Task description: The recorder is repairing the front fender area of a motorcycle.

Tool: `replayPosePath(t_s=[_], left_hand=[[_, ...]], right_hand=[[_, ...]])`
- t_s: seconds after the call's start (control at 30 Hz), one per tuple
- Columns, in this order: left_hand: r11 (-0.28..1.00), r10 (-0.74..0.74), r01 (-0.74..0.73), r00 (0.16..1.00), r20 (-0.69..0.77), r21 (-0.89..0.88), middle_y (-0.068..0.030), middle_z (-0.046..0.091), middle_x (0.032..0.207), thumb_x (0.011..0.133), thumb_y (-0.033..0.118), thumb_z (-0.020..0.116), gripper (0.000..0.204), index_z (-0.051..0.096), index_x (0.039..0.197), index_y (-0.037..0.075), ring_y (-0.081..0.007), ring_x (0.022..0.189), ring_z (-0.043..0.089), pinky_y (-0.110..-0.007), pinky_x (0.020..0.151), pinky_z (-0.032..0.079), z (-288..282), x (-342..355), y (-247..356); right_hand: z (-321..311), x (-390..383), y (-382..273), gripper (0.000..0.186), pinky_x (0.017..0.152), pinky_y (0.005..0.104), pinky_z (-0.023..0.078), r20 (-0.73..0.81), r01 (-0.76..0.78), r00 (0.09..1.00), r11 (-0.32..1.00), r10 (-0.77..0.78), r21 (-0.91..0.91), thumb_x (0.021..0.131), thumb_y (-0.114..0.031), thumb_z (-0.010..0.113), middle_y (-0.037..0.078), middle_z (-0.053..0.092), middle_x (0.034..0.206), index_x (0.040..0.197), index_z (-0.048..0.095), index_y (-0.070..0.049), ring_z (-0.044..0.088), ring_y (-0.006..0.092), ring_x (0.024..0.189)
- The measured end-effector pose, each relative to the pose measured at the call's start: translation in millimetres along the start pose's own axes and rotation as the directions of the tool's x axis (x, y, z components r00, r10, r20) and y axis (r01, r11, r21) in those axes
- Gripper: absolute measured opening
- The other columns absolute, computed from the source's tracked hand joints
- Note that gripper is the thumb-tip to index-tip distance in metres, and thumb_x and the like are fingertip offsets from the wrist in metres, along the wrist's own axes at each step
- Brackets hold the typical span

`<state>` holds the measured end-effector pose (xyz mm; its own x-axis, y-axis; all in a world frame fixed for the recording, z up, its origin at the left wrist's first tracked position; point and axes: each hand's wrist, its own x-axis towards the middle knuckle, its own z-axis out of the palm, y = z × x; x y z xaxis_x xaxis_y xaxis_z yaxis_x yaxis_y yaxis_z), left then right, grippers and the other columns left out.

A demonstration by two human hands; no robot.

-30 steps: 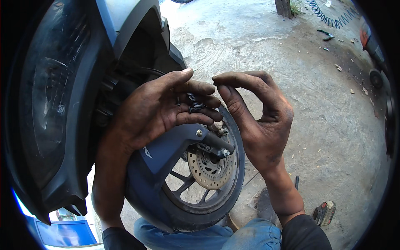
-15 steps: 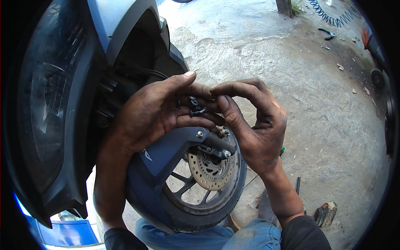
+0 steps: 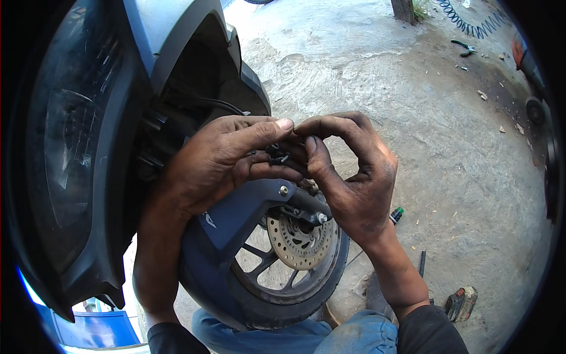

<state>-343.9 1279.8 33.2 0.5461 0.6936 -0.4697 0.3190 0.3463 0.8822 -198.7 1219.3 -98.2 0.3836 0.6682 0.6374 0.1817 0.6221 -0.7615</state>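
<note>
Several small dark screws (image 3: 277, 157) lie in the curled fingers of my left hand (image 3: 215, 153), whose thumb reaches over them and partly covers them. At the tips of those fingers is my right hand (image 3: 362, 177), thumb and forefinger bent toward each other in a pinch. Whether anything sits between them is hidden. Both hands are above the front wheel of a motor scooter, with its dark blue fender (image 3: 203, 251) and drilled brake disc (image 3: 284, 252).
The scooter's headlight (image 3: 73, 124) and front body panel stand close on the left. On the concrete floor (image 3: 460, 141) lie pliers (image 3: 467, 49), a coiled hose (image 3: 474, 26), a green-and-black handle (image 3: 397, 215) and a dark red-and-black block (image 3: 461, 304). A post (image 3: 403, 10) rises at the back.
My left thumb has come down over the screws, and that hand has closed more around them. My right hand has shifted slightly left, uncovering more of the green-and-black handle.
</note>
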Motion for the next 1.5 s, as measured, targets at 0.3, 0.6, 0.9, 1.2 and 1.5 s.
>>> replayPosePath(t_s=[0.3, 0.6, 0.9, 1.2, 1.5], left_hand=[[0.996, -0.022, 0.021, 1.000, 0.009, 0.083, -0.0129, 0.068, 0.109, 0.101, 0.023, 0.060, 0.032, 0.062, 0.117, -0.005, -0.0161, 0.100, 0.069, -0.032, 0.089, 0.060, -2.1, 0.5, 0.7], [0.997, 0.011, -0.013, 1.000, -0.025, -0.081, -0.0167, 0.066, 0.110, 0.106, 0.036, 0.048, 0.045, 0.062, 0.117, -0.006, -0.0211, 0.102, 0.067, -0.035, 0.089, 0.058, -4.6, -0.3, -1.6], [0.988, -0.046, 0.042, 0.999, -0.028, -0.146, -0.0149, 0.069, 0.106, 0.106, 0.039, 0.048, 0.047, 0.061, 0.118, -0.004, -0.0218, 0.101, 0.068, -0.038, 0.086, 0.059, -6.0, 4.2, -4.7], [0.985, -0.058, 0.048, 0.997, -0.051, -0.168, -0.0229, 0.058, 0.113, 0.107, 0.038, 0.045, 0.052, 0.051, 0.122, -0.012, -0.0289, 0.106, 0.065, -0.041, 0.093, 0.058, -1.7, 3.0, -1.0], [0.990, -0.090, 0.077, 0.990, -0.112, -0.119, -0.0223, 0.058, 0.109, 0.107, 0.042, 0.045, 0.058, 0.052, 0.121, -0.014, -0.0207, 0.097, 0.063, -0.035, 0.091, 0.057, -5.6, 6.9, -5.8]], right_hand=[[6.3, -3.0, 1.7, 0.026, 0.075, 0.0335, 0.052, -0.145, 0.056, 0.988, 0.998, -0.055, 0.006, 0.080, -0.002, 0.076, 0.007, 0.070, 0.090, 0.105, 0.068, -0.005, 0.065, 0.0199, 0.082], [8.8, -1.0, -3.2, 0.027, 0.073, 0.0297, 0.052, -0.013, 0.182, 0.983, 0.981, -0.183, -0.062, 0.077, 0.002, 0.077, 0.006, 0.071, 0.092, 0.102, 0.069, -0.003, 0.063, 0.0170, 0.083], [-1.2, 8.6, -4.2, 0.017, 0.079, 0.0331, 0.051, 0.047, 0.033, 0.998, 0.998, -0.030, -0.055, 0.079, -0.004, 0.078, 0.005, 0.074, 0.091, 0.096, 0.075, -0.007, 0.063, 0.0172, 0.087], [-10.1, 21.6, -10.8, 0.014, 0.078, 0.0337, 0.051, 0.160, 0.026, 0.987, 0.969, 0.013, -0.244, 0.080, -0.013, 0.081, 0.007, 0.067, 0.089, 0.093, 0.079, -0.008, 0.060, 0.0204, 0.090], [2.5, 21.7, -20.7, 0.017, 0.077, 0.0352, 0.050, 0.210, -0.075, 0.965, 0.933, 0.157, -0.353, 0.079, -0.017, 0.082, 0.008, 0.066, 0.086, 0.089, 0.079, -0.004, 0.057, 0.0201, 0.087]])
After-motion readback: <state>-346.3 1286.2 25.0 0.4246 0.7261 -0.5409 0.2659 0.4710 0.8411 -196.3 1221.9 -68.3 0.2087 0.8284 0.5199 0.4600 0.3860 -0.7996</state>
